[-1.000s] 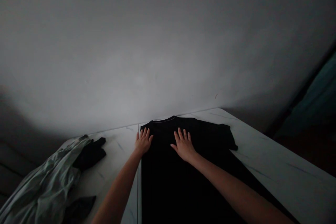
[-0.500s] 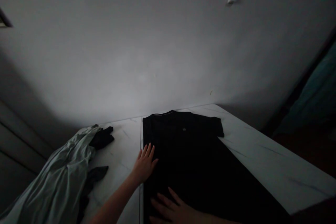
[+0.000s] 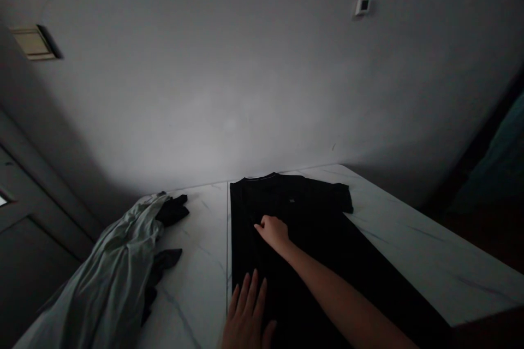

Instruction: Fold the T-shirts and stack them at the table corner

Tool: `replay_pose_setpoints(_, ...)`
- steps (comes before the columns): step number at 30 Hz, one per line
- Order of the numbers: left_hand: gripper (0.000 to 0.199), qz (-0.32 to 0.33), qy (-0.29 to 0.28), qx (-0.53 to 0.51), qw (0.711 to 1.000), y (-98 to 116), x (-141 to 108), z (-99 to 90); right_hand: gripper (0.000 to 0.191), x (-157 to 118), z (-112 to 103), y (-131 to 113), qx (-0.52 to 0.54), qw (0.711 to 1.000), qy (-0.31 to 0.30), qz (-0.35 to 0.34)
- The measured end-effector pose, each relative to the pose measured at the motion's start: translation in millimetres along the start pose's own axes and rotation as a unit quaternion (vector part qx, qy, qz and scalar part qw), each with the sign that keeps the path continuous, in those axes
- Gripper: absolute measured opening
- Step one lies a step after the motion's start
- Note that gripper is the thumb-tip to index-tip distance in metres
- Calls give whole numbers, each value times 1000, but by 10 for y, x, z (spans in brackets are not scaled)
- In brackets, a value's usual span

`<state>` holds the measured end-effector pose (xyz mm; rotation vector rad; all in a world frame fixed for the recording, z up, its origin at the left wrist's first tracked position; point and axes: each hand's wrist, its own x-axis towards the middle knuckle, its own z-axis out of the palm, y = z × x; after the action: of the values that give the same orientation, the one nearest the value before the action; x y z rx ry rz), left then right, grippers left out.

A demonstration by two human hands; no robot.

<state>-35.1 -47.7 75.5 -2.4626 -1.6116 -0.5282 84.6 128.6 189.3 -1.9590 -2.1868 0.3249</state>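
A black T-shirt (image 3: 323, 234) is laid out lengthwise on the table (image 3: 409, 262), its neckline turned toward the wall (image 3: 229, 76) and its lower part running toward the wearer of the camera. One short sleeve (image 3: 343, 197) is shown spread to the right, and a small pale mark (image 3: 291, 200) is seen on the chest. The straight left edge is set just beside a dark seam (image 3: 227, 229) in the tabletop.

The right hand (image 3: 273, 230) is held over the upper part of the shirt with its fingers curled in; whether any fabric is pinched cannot be told. The left hand (image 3: 248, 313) is held open, palm down and fingers extended, at the shirt's left edge, nearer the camera.

Farther left, well apart from the shirt, a rumpled grey-green garment (image 3: 114, 267) is heaped on the table, with dark cloth (image 3: 174, 210) partly covered by it. On the wall, a small white device (image 3: 362, 6) is mounted at the right and a pale rectangular fixture (image 3: 35, 42) at the left. Teal fabric (image 3: 499, 158) is dimly seen at the far right.
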Motion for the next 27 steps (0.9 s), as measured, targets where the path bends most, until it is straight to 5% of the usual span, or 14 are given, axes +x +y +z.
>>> replay_pose_setpoints(5, 80, -3, -14, 3, 1000, 3, 1, -60, 20, 116, 167, -143, -40, 998, 39, -12)
replay_pose_setpoints(15, 76, -16, -61, -49, 997, -8, 29, -58, 15, 156, 240, -14, -52, 996, 42, -51)
replay_pose_setpoints(20, 64, -34, -136, -126, 982, -78, 73, -293, 28, 43, 178, -31, -38, 993, 86, -70)
replay_pose_setpoints(23, 40, -76, -118, -155, 978, -264, 284, -542, 29, -111, 163, -87, -61, 986, 99, -119)
replay_pose_setpoints(27, 45, -122, -25, -149, 981, -657, 908, -615, 46, -349, 309, -246, -41, 982, 46, -178)
